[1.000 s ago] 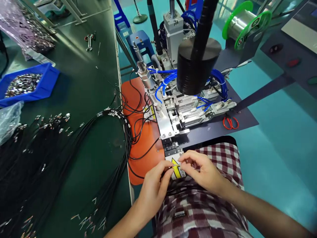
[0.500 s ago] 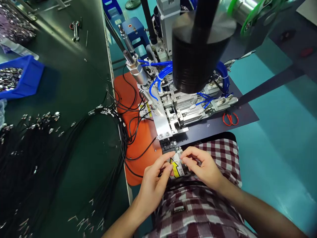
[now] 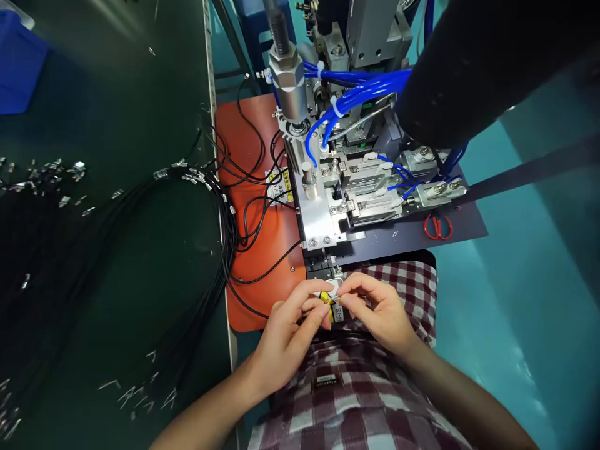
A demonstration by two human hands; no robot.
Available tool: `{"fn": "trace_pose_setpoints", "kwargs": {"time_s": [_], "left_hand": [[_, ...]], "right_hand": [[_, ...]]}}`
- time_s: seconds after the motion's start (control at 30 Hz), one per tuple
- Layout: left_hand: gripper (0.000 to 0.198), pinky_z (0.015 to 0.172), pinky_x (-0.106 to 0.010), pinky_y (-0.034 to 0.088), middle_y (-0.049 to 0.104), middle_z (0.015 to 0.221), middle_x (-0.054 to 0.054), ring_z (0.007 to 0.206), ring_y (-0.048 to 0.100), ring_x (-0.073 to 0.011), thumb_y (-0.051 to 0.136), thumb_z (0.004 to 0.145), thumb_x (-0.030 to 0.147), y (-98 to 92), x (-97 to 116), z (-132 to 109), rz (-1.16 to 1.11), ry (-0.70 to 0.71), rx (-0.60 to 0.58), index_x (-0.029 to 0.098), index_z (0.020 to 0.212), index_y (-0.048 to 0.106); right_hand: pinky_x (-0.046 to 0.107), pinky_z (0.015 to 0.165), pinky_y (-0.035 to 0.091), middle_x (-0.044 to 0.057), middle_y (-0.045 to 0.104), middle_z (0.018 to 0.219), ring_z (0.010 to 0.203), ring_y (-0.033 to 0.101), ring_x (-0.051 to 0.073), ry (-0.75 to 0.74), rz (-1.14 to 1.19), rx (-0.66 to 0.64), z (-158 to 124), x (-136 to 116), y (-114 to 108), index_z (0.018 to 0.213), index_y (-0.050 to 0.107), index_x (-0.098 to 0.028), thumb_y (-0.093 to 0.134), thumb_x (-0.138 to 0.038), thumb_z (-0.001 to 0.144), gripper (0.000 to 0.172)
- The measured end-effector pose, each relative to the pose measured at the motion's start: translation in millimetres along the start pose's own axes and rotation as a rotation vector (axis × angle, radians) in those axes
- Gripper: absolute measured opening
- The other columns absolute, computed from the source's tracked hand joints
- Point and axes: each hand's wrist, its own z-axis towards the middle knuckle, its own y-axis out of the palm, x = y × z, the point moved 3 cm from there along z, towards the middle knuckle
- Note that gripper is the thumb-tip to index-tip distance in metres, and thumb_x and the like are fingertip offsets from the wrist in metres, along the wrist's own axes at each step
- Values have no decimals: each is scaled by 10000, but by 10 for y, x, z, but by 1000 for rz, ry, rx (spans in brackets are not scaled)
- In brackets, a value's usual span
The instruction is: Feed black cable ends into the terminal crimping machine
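Observation:
My left hand [image 3: 300, 315] is closed in a pinch, thumb against fingers, low in front of my lap. My right hand [image 3: 375, 306] is also pinched, its fingertips almost touching those of the left. Between the two pinches shows a thin light-coloured wire [image 3: 333, 299], very small and partly hidden by the fingers. A label with yellow and white areas [image 3: 337, 313] lies just under the fingertips. One black cable [image 3: 250, 306] runs across the orange mat [image 3: 272, 250] and disappears behind my left hand.
Ahead stands a metal machine [image 3: 319, 219] with blue air tubes [image 3: 370, 84]. Red-handled scissors [image 3: 439, 228] lie on its dark base plate. Left, a bundle of black cables [image 3: 228, 244] with metal ends rests on the dark green table [image 3: 164, 281]. A blue bin [image 3: 19, 62] stands farther back.
The view has shifted closer to the machine, and the blue bin has moved toward the upper left edge. Both hands stay pinched together, and the thin wire between them now shows more clearly.

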Motion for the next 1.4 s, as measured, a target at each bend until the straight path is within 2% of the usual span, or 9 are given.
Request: {"fn": "trace_pose_setpoints", "kwargs": {"time_s": [0.13, 0.23, 0.37, 0.5, 0.73, 0.93, 1.07, 1.2, 1.4], "left_hand": [[250, 487, -217, 309, 596, 711, 17, 541, 428, -79, 480, 951, 325, -3, -22, 7, -86, -11, -37, 236, 1184, 496], [252, 474, -219, 298, 597, 712, 15, 520, 401, -73, 480, 950, 330, 2, -27, 14, -126, -16, -50, 227, 1180, 493], [243, 499, -220, 341, 592, 702, 3, 601, 504, -105, 491, 942, 318, 12, -24, 19, -100, -10, -8, 221, 1164, 511], [229, 576, -239, 429, 611, 722, -5, 703, 575, -147, 493, 933, 301, 23, -27, 22, -24, 31, 41, 236, 1151, 521], [214, 685, -257, 477, 622, 752, 7, 733, 601, -145, 476, 940, 282, 33, -23, 19, 15, 70, 47, 243, 1148, 511], [217, 710, -274, 492, 641, 774, -1, 748, 626, -159, 474, 938, 283, 28, -29, 12, 55, 88, 57, 240, 1148, 514], [224, 709, -260, 492, 644, 810, 3, 762, 630, -148, 474, 939, 264, 28, -19, 5, 108, 123, 61, 253, 1160, 511], [260, 610, -220, 459, 632, 815, 3, 768, 612, -140, 445, 955, 278, 19, 4, 11, 141, 107, -18, 260, 1214, 467], [299, 736, -255, 462, 609, 826, -1, 795, 596, -137, 430, 967, 254, -41, 29, 4, 92, 118, -168, 256, 1266, 421]], "right_hand": [[230, 508, 408, 3, 610, 732, 559, 501, 98, -8, 18, -27, -16, 14, 17, 850, 666, -181, 630, -309, 868, 134], [248, 581, 449, 10, 619, 766, 642, 554, 121, -84, -51, 2, -28, 4, 25, 871, 659, -193, 612, -263, 886, 85], [280, 641, 478, 27, 615, 833, 736, 578, 151, -241, -177, 105, -58, -70, -10, 905, 639, -209, 600, -196, 888, 44], [311, 644, 484, 26, 602, 812, 736, 576, 169, -408, -297, 159, -120, -177, -59, 932, 622, -221, 620, -117, 847, 135], [321, 623, 478, 18, 646, 761, 688, 592, 172, -497, -415, 148, -148, -167, 15, 910, 616, -228, 645, -70, 812, 189], [338, 646, 454, 21, 663, 763, 681, 587, 177, -531, -524, 126, -139, -169, 41, 896, 600, -226, 639, -81, 813, 171], [312, 645, 434, 16, 603, 766, 697, 550, 164, -428, -453, 66, -127, -162, 46, 878, 569, -216, 565, -106, 875, 109], [284, 638, 404, 14, 523, 806, 716, 497, 148, -274, -352, 16, -121, -159, 33, 873, 530, -205, 481, -156, 937, 95], [261, 630, 356, -5, 498, 793, 702, 443, 125, -11, -153, -192, -83, -239, -46, 831, 527, -194, 476, -272, 968, 165]]}}
